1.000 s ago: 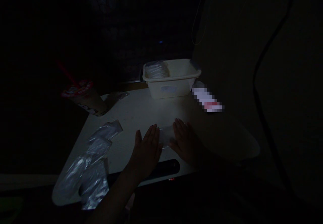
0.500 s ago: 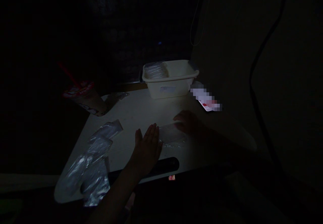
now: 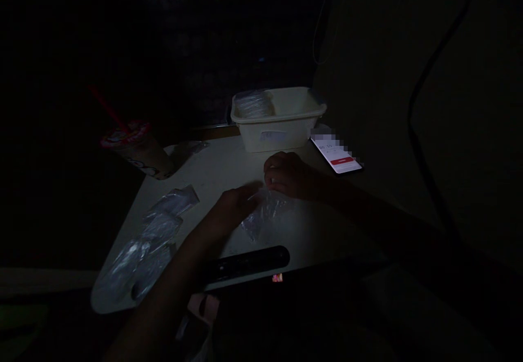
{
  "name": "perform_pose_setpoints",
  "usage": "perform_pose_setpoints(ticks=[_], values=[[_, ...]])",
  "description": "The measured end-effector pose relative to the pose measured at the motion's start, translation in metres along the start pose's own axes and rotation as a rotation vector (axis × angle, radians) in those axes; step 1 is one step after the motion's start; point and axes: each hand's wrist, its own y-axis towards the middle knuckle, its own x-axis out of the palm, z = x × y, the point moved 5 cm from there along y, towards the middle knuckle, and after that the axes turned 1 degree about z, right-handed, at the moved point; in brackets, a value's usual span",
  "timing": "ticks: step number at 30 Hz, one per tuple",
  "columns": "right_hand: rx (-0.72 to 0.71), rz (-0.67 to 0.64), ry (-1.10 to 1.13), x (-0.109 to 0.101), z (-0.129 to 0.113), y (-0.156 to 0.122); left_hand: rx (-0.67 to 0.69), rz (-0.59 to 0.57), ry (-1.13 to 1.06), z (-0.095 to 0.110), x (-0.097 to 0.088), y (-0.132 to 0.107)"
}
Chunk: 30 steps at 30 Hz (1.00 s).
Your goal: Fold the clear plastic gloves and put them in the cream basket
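Note:
A clear plastic bag (image 3: 267,209) hangs gathered between my hands, just above the middle of the white table (image 3: 212,174). My right hand (image 3: 286,176) is closed on its upper edge, fingers curled in a pinch. Beside it, my left hand (image 3: 235,204) grips the bag's left side, its fingertips partly hidden in the dim light. Several flat clear plastic bags (image 3: 159,231) lie overlapping on the table's left side, left of my left forearm.
A cream plastic bin (image 3: 281,133) with stacked clear packets (image 3: 251,103) stands at the back. Right of it lies a lit phone (image 3: 339,158). At the left edge is a drink cup (image 3: 149,158) with a red straw (image 3: 108,109). A dark slot (image 3: 249,264) runs along the front edge.
The bag was lying flat under my hands and is now lifted and bunched. My left hand went from flat to closed; my right hand moved slightly away from me and closed.

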Motion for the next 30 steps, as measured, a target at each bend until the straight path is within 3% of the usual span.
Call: perform_pose_setpoints(ticks=[2,4,7,8,10,12,13,20,30], values=[[-0.015,0.111,0.08,-0.007,-0.003,0.001,-0.079,-0.05,-0.163,-0.008,0.003,0.006],[0.064,0.271,0.243,-0.009,0.003,-0.003,-0.144,-0.018,-0.348,-0.015,0.006,0.006],[0.465,0.451,0.661,0.006,0.029,-0.018,-0.233,0.147,-0.633,-0.023,0.01,0.001],[0.626,0.421,0.842,0.018,0.035,-0.023,-0.257,0.22,-0.714,-0.024,0.01,-0.001],[0.83,0.234,1.203,0.043,0.033,-0.03,-0.285,0.336,-0.836,-0.025,0.012,-0.005],[0.828,0.04,1.418,0.057,0.02,-0.03,-0.294,0.369,-0.89,-0.022,0.015,-0.008],[0.794,0.002,1.452,0.059,0.015,-0.03,-0.294,0.356,-0.895,-0.02,0.017,-0.009],[0.683,0.092,1.416,0.063,0.009,-0.029,-0.241,0.293,-0.903,-0.019,0.015,-0.016],[0.672,0.112,1.478,0.065,0.003,-0.033,-0.252,0.378,-0.905,-0.022,0.015,-0.02]])
